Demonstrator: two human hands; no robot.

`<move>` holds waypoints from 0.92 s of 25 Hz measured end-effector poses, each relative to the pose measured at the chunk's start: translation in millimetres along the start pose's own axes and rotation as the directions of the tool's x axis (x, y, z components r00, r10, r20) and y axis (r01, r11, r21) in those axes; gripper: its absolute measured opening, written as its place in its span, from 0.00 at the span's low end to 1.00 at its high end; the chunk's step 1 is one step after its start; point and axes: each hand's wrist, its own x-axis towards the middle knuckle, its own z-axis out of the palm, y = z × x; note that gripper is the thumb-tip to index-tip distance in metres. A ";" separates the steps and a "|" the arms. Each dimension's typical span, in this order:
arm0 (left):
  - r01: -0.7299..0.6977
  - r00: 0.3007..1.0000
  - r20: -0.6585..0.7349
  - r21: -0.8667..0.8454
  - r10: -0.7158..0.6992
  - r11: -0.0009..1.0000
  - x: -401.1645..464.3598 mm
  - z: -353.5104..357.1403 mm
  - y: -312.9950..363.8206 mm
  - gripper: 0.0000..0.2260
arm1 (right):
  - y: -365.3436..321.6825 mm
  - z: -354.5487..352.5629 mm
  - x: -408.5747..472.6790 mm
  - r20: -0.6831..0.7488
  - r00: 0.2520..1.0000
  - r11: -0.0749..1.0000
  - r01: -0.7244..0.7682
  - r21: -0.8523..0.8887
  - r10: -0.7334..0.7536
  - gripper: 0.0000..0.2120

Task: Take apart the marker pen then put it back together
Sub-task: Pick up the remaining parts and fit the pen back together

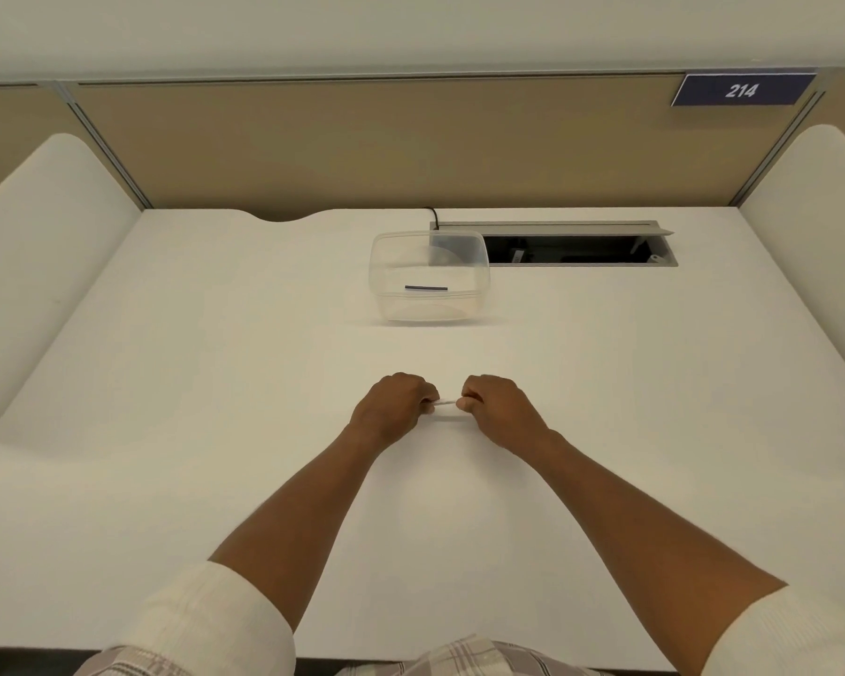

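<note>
A white marker pen (446, 403) lies level between my two fists over the middle of the white desk (215, 383). Only a short pale stretch of it shows in the gap; both ends are hidden inside my fingers. My left hand (395, 407) is closed around the pen's left end. My right hand (497, 407) is closed around its right end. A thin dark stick-like piece (426, 288) lies inside the clear plastic tub (391, 265) further back on the desk.
The clear tub stands at the desk's back centre. Behind and right of it is an open cable tray (576, 248) with a black cable. Padded white side panels rise at left (45, 265) and right (810, 226). A "214" sign (741, 90) hangs on the divider.
</note>
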 end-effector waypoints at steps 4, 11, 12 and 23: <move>-0.023 0.999 0.021 -0.038 0.024 0.999 -0.2 -1.7 1.5 0.08 | 2.9 -6.8 1.4 -0.032 0.994 0.984 0.095 -0.153 -0.101 0.11; 0.019 0.999 -0.030 -0.020 -0.019 1.000 -0.4 -2.8 4.7 0.04 | -5.3 0.3 0.2 0.032 0.991 0.989 -0.135 0.054 0.133 0.17; 0.019 0.999 -0.043 -0.011 -0.020 1.000 -1.0 -3.6 6.0 0.04 | -6.3 0.7 1.4 0.057 0.979 0.973 -0.200 0.114 0.195 0.18; 0.050 0.999 -0.018 -0.022 -0.050 0.999 -4.8 -12.1 5.1 0.05 | -2.4 -8.9 -1.4 0.033 0.997 0.989 0.069 -0.131 -0.065 0.12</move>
